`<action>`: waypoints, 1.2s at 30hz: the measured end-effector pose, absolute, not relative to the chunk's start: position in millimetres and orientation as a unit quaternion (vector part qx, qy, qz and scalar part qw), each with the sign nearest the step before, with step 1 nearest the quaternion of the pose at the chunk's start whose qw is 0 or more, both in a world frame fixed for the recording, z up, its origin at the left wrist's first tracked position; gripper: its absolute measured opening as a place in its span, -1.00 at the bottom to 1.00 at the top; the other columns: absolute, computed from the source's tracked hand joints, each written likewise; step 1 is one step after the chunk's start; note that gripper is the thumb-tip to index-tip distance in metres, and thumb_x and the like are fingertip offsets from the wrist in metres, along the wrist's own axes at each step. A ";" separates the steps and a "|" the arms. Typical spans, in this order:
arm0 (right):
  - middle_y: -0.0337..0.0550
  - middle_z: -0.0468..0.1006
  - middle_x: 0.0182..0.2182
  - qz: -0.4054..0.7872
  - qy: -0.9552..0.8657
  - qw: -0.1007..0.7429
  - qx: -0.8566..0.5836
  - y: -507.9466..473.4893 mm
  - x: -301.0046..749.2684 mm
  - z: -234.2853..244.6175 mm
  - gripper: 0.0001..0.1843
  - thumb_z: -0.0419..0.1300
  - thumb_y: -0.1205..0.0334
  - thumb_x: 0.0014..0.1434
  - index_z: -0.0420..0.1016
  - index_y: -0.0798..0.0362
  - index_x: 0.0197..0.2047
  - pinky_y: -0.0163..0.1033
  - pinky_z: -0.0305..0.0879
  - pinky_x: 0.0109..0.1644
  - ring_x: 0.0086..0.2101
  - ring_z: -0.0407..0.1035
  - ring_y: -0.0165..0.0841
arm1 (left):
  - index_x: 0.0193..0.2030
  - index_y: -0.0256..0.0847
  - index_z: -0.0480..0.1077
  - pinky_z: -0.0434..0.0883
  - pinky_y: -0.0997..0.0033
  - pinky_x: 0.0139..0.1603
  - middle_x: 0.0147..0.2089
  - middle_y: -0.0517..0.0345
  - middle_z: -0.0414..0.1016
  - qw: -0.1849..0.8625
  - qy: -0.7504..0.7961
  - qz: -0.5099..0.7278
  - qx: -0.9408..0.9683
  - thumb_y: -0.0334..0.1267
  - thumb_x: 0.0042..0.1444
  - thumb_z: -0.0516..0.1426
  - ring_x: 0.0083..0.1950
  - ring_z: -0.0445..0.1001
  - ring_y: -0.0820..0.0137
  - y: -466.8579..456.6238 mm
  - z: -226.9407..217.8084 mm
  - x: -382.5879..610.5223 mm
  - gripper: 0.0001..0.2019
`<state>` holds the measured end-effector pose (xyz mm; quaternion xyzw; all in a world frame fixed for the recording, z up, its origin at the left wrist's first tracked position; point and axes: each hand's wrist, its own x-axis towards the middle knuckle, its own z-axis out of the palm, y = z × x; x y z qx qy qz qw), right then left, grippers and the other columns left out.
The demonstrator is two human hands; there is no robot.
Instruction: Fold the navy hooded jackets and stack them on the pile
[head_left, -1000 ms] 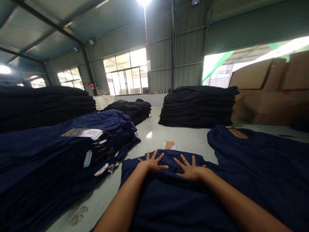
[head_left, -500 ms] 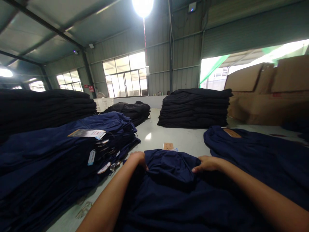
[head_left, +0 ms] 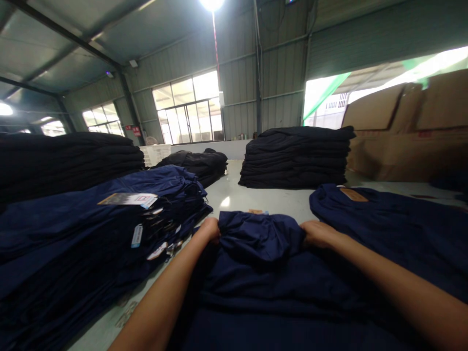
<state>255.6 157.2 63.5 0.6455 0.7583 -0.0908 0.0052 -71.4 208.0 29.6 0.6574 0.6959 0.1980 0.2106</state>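
A dark navy garment (head_left: 263, 282) is spread over the table in front of me; its exact kind is unclear. The far edge of it is bunched up between my hands. My left hand (head_left: 211, 230) is closed around the left end of this gathered edge. At the right end, my right hand (head_left: 317, 235) grips the cloth, its fingertips hidden in the fabric. Just beyond the bunched edge, a small brown tag (head_left: 256, 211) shows in part.
Left of me lies a pile of navy garments (head_left: 73, 219) with hang tags. Another navy garment (head_left: 395, 219) with a brown label rests at right. Stacks of black folded clothes (head_left: 296, 158) stand farther back on the pale table (head_left: 230, 187). Cardboard boxes (head_left: 402, 151) rise at the right.
Both hands have moved slightly up and away with the garment's edge, and the cloth between them bulges more. My thumbs, visible before, are now hidden. The view has shifted a little.
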 end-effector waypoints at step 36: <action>-0.17 0.54 -0.23 0.205 0.811 -0.104 0.538 25.0 245.8 89.3 -0.46 -0.03 0.58 -0.18 0.45 -0.08 -0.18 -0.08 0.01 -0.10 -0.19 0.39 -0.26 | -0.41 -0.23 0.41 0.32 0.41 -0.03 -0.22 0.12 0.49 0.180 0.515 0.299 0.783 -0.46 -0.21 0.06 -0.13 0.42 0.34 87.5 46.0 -130.2 -0.82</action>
